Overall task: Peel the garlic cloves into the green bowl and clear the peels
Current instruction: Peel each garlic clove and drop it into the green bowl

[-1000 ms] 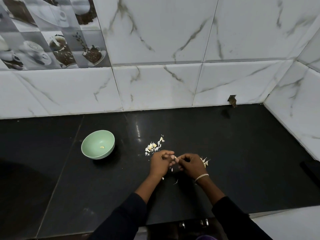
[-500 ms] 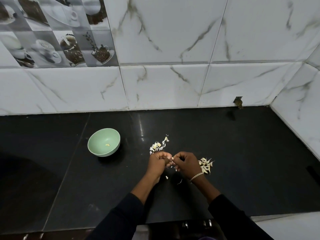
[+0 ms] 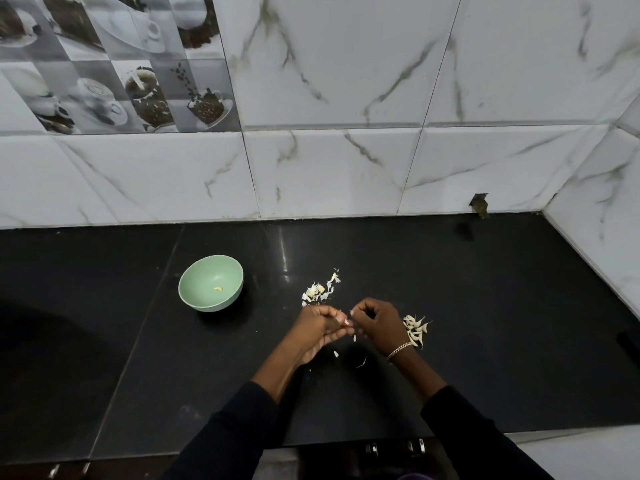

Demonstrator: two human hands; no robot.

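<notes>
Black counter holds green bowl with one peeled clove inside.

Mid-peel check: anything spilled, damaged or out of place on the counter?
Peel scraps lie loose on the black counter beyond the left hand, with more flecks nearer the camera. A wall tile near the right corner has a broken hole at its base.
</notes>
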